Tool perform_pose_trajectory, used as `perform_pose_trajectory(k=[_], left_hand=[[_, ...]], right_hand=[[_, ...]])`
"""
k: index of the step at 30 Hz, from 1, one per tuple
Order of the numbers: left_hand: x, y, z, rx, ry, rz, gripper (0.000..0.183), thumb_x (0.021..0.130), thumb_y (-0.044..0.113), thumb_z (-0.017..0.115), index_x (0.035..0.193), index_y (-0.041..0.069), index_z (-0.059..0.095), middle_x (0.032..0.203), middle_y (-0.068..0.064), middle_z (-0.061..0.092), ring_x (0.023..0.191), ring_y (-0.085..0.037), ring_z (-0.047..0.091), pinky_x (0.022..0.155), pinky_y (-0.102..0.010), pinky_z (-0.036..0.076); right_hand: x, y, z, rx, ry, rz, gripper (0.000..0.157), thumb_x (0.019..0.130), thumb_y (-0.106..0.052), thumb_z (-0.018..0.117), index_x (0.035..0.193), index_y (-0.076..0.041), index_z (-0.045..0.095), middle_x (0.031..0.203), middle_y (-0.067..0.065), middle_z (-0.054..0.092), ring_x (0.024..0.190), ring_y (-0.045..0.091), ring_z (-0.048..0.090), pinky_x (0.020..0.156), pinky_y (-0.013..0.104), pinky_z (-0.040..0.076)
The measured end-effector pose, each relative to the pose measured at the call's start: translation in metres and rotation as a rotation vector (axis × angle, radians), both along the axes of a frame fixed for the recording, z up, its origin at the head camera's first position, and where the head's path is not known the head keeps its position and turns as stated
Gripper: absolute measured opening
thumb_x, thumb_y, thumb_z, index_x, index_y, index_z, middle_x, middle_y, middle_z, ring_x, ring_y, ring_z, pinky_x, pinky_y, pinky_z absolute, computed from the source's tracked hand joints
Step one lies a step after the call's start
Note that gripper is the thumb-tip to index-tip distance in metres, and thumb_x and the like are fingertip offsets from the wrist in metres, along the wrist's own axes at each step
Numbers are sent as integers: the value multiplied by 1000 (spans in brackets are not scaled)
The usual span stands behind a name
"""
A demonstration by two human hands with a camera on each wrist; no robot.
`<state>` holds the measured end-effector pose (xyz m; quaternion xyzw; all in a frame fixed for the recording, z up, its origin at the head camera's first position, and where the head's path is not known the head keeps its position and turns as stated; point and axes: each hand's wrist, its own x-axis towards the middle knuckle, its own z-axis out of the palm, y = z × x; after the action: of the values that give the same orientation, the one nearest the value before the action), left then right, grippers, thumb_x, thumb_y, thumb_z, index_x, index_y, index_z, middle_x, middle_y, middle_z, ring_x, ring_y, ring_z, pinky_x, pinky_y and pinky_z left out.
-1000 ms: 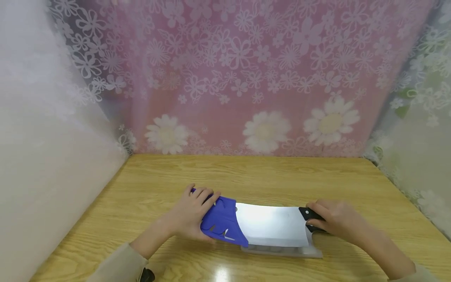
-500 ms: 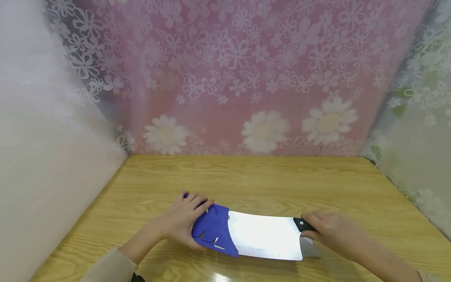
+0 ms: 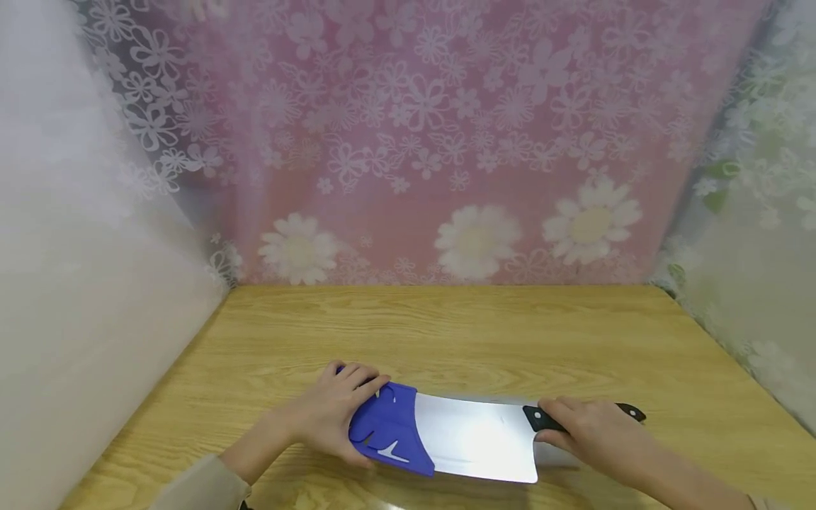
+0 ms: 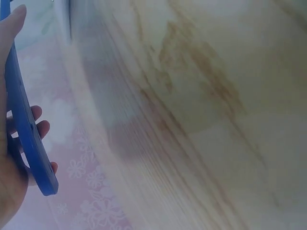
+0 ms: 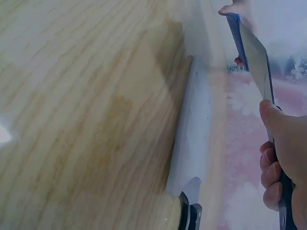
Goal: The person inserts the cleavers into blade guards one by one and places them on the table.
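My left hand [image 3: 331,418] grips a blue blade cover [image 3: 382,439] with leaf-like cut-outs, thumb below and fingers over the top. Out of the cover's right side comes the wide, shiny blade of a cleaver [image 3: 474,439]; its tip end is hidden behind the blue plastic. The cleaver's black riveted handle [image 3: 538,419] is in my right hand [image 3: 593,425], thumb pressed near the blade's heel in the right wrist view. Below it in that view lies a second knife [image 5: 194,124] with a pale grey blade and black handle. A black handle end [image 3: 632,412] shows beyond my right hand.
The wood-grain table [image 3: 440,333] stretches behind both hands to a pink floral curtain [image 3: 382,142]. A pale sheet [image 3: 115,269] hangs on the left side, and another floral sheet [image 3: 758,248] borders the right.
Both hands, with the cover and cleaver, have come nearer to me and somewhat left. The cleaver now overlaps most of the grey blade beneath, and a black handle end shows beyond the right hand.
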<state>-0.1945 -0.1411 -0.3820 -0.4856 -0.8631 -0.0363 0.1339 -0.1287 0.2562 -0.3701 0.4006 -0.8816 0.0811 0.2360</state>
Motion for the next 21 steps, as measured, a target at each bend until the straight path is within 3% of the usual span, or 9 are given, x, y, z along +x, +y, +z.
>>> perform_pose_trajectory(k=[6,13,17,21], left_hand=[[-2,3,-1,-6,10,0,111,54,79,64,139,12,40,124,-3,46,111,-20,43,87,-48,34],[-6,0,1,-22,-16,10,110,57,78,63,140,11,39,126,-4,46,113,-20,42,89,-49,33],[-6,2,3,-13,-51,37,110,57,78,63,141,12,38,126,-3,46,114,-20,42,89,-47,33],[-8,3,4,-23,-33,62,111,55,77,65,140,11,39,125,-3,47,113,-20,43,87,-47,33]], right_hand=[[3,-3,1,41,-54,-72,35,82,-36,67,96,-4,64,82,3,66,58,9,61,49,19,48],[3,-9,-1,19,-86,-91,31,83,-34,66,96,-7,62,81,1,66,58,9,61,48,20,47],[-1,-14,-3,-8,-68,-93,31,82,-34,67,95,-6,61,79,1,65,55,6,58,46,19,45],[-6,-19,-5,-13,-38,-89,34,82,-35,67,95,-4,62,80,4,67,57,9,61,47,19,47]])
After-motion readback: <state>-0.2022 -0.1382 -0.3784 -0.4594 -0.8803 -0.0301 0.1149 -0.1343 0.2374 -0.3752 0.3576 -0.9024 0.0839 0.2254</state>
